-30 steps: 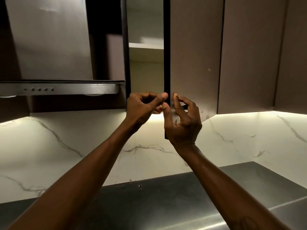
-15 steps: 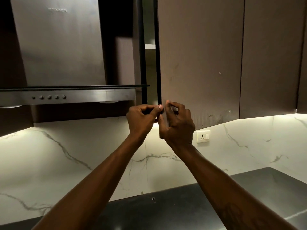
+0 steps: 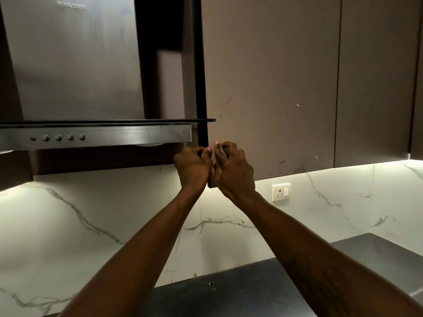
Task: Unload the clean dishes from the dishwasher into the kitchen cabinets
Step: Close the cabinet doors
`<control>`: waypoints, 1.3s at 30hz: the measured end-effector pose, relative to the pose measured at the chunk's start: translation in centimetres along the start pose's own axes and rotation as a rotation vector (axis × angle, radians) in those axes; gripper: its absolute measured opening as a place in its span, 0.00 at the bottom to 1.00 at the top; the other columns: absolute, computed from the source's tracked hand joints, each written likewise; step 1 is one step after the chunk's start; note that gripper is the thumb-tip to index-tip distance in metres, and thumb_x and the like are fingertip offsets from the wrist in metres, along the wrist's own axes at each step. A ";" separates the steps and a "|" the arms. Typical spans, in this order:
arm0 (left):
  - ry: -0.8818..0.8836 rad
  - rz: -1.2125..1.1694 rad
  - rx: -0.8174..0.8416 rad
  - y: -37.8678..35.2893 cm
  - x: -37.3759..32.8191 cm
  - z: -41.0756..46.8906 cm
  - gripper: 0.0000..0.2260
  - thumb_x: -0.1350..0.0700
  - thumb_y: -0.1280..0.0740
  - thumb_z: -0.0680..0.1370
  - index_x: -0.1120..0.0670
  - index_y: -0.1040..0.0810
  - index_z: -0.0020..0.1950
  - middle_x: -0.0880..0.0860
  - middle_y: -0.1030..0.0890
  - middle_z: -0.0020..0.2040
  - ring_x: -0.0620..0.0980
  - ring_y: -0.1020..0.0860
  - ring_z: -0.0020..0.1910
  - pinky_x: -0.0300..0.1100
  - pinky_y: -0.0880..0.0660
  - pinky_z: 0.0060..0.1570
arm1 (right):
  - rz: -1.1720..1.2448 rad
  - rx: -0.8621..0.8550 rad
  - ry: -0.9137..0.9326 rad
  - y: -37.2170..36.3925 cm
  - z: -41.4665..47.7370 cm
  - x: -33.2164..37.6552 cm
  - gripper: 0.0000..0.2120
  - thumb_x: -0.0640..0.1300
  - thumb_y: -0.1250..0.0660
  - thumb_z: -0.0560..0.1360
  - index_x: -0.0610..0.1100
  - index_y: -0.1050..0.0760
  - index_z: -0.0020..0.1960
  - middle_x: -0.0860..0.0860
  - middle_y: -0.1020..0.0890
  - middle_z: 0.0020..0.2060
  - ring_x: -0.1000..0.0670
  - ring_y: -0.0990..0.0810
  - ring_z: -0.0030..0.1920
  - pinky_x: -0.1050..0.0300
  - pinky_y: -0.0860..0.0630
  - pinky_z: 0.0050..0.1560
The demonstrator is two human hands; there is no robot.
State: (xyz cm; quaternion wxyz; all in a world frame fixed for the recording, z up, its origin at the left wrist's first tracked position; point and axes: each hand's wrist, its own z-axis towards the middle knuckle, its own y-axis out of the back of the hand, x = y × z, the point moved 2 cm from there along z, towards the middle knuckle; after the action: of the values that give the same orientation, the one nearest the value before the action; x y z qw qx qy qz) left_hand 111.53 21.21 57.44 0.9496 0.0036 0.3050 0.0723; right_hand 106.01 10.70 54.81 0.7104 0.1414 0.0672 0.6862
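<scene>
Since half a second ago the cabinet door has swung nearly flush, and its dark gap beside the range hood has narrowed to a slit. Both hands sit at the door's lower left corner: the left hand curled with its grip pinching the edge, the right hand with fingers pressed against the door's face. No dishes are in view. Below lies the counter.

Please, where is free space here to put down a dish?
The dark countertop below the marble wall looks bare, also at the right. It is crowded at the cabinet door, where the left hand and right hand meet.
</scene>
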 end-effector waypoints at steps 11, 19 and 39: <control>0.114 0.011 0.077 -2.0 3.2 2.6 0.16 0.48 0.35 0.82 0.60 0.18 0.54 0.57 0.17 0.47 0.53 0.18 0.44 0.34 0.28 0.43 | -0.114 0.144 -0.060 -3.5 1.5 -0.2 0.35 0.59 0.26 0.72 0.48 0.32 0.74 0.46 0.27 0.65 0.43 0.23 0.56 0.50 0.17 0.43; 0.113 -0.028 0.129 -3.1 5.5 3.5 0.15 0.47 0.35 0.82 0.59 0.21 0.51 0.52 0.21 0.42 0.43 0.24 0.36 0.23 0.33 0.33 | -0.113 0.136 -0.042 -4.4 1.7 -0.5 0.33 0.59 0.27 0.73 0.48 0.32 0.73 0.47 0.28 0.66 0.45 0.23 0.57 0.51 0.17 0.43; -0.237 0.172 0.175 -3.0 2.0 -2.8 0.04 0.61 0.28 0.76 0.55 0.15 0.49 0.51 0.15 0.45 0.46 0.19 0.41 0.35 0.24 0.46 | 0.045 0.272 -0.232 3.0 -3.7 -3.5 0.22 0.47 0.31 0.76 0.51 0.25 0.70 0.52 0.27 0.72 0.49 0.27 0.69 0.50 0.28 0.67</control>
State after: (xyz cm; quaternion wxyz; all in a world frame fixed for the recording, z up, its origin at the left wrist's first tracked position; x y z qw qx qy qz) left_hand 111.90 18.42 53.84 0.9652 0.1210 0.1947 0.1257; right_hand 101.94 7.65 51.87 0.6720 0.3158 0.0737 0.6657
